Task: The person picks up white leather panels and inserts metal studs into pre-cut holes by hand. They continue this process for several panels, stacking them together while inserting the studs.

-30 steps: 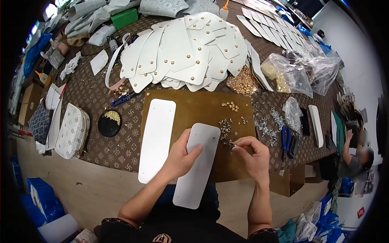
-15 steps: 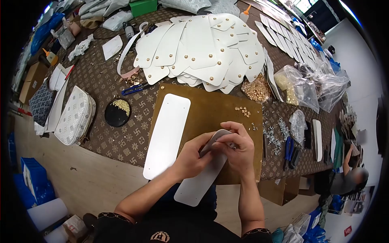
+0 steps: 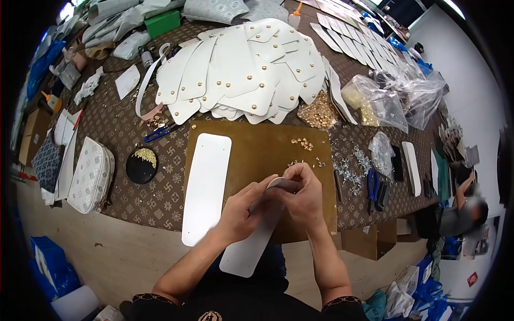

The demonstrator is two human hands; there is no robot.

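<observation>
One white panel [image 3: 243,254] clamped by left hand [image 3: 238,214] and right hand [image 3: 304,199] above the board [image 3: 257,144], near edge — curled top end hides the fingertips. Two panels total; second panel [image 3: 206,184] flat on board.

white panel [image 3: 247,247] | long, rounded ends | top end curled up | overhanging brown board's [image 3: 267,144] near edge

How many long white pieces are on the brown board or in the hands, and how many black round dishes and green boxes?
Long white pieces: 2, flat piece on the brown board, held piece in left hand and right hand
Black round dish: 1
Green box: 1
Total: 4
</observation>
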